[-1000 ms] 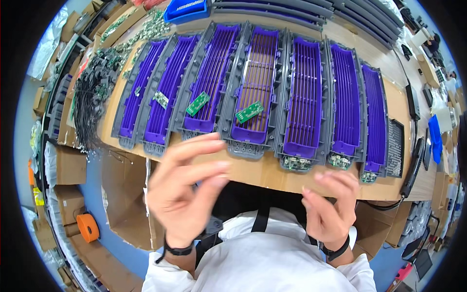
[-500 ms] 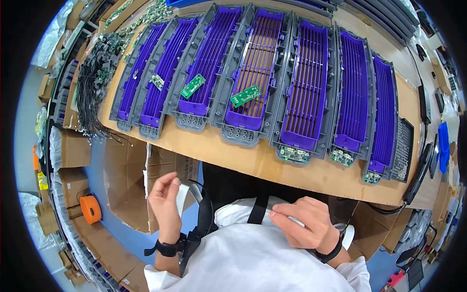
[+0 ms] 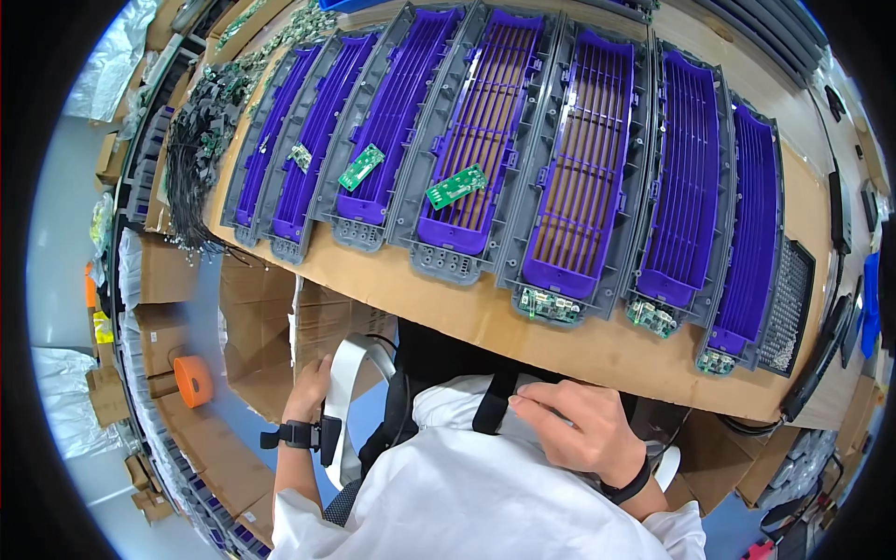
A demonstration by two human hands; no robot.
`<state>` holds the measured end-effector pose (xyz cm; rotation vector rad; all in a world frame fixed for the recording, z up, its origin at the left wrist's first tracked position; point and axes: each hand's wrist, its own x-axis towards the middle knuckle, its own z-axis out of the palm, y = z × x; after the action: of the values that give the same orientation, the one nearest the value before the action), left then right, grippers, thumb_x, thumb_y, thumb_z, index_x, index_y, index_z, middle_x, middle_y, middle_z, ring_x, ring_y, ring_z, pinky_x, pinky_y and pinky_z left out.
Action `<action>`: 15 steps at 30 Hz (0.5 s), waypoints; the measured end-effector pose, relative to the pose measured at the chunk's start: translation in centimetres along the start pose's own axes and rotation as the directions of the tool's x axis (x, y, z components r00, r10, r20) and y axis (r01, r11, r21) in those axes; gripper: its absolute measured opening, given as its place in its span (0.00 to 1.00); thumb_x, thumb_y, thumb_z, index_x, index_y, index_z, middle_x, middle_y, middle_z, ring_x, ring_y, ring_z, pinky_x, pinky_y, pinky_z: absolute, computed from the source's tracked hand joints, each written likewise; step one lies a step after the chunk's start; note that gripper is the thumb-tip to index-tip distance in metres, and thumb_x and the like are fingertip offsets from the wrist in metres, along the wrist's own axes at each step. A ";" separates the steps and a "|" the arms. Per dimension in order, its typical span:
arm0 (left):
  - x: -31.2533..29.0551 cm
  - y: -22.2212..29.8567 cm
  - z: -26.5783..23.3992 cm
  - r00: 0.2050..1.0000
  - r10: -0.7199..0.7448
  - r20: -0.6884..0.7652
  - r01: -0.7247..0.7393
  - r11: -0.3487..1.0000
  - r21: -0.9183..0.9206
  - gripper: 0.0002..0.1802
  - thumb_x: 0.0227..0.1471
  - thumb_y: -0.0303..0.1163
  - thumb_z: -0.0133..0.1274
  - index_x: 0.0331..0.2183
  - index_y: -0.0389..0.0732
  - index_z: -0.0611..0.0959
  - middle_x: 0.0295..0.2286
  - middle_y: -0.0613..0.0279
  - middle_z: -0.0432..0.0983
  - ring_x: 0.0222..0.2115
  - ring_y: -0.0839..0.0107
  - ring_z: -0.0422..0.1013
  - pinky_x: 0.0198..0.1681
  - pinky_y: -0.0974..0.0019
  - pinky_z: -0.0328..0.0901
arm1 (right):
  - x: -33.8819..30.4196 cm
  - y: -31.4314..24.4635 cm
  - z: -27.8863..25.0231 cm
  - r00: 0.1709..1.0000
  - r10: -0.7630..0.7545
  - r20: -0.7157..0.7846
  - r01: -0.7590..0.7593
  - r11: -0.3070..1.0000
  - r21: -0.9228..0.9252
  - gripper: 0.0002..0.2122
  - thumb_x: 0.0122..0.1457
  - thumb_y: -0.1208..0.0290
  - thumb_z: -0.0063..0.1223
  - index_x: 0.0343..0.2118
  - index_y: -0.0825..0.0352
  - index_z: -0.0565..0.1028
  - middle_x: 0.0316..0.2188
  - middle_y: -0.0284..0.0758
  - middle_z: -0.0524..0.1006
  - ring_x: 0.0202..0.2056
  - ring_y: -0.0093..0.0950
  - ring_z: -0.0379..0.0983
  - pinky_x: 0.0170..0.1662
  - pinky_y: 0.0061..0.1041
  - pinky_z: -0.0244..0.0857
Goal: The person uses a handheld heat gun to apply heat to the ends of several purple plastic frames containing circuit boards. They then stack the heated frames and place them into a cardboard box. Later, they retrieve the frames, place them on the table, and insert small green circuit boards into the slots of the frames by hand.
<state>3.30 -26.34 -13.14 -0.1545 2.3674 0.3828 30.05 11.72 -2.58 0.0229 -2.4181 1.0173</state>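
My left hand (image 3: 310, 387) is low on the left, beside the white chair armrest (image 3: 344, 378). Its fingers are turned away, so I can't see how they are set. Over my lap, my right hand (image 3: 586, 427) is closed, thumb and forefinger pressed together; anything between them is too small or hidden to make out. Beyond both hands stand grey housings with purple slatted inserts (image 3: 567, 276), side by side on the table. Two green circuit boards, one on the middle housing (image 3: 456, 187) and one on its left neighbour (image 3: 361, 167), lie loose across the slats.
Cardboard (image 3: 420, 296) covers the table's near edge. Three right-hand housings have circuit boards (image 3: 653, 316) at their near ends. A heap of black cables (image 3: 194, 177) hangs over the left edge. A black tray (image 3: 791, 303) and power strip (image 3: 812, 359) lie at right. An orange ring-shaped thing (image 3: 193, 381) sits lower left.
My left hand has dropped and moved outward to the armrest, its fingers turning from sight. The right hand stays closed over my lap, shifted slightly. The whole view has turned a little.
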 end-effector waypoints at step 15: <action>-14.5 12.3 -3.3 0.931 0.354 0.088 -0.360 0.931 0.057 0.12 0.52 0.21 0.51 0.39 0.33 0.84 0.20 0.63 0.75 0.20 0.80 0.67 0.23 0.73 0.63 | -0.8 0.5 -0.4 0.996 0.031 0.080 -0.034 0.999 0.042 0.10 0.45 0.77 0.57 0.33 0.69 0.77 0.33 0.33 0.76 0.28 0.25 0.73 0.30 0.23 0.69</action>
<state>9.16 -15.66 1.84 0.3263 2.3269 0.4642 30.85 12.22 -3.06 0.0395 -2.4747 1.1027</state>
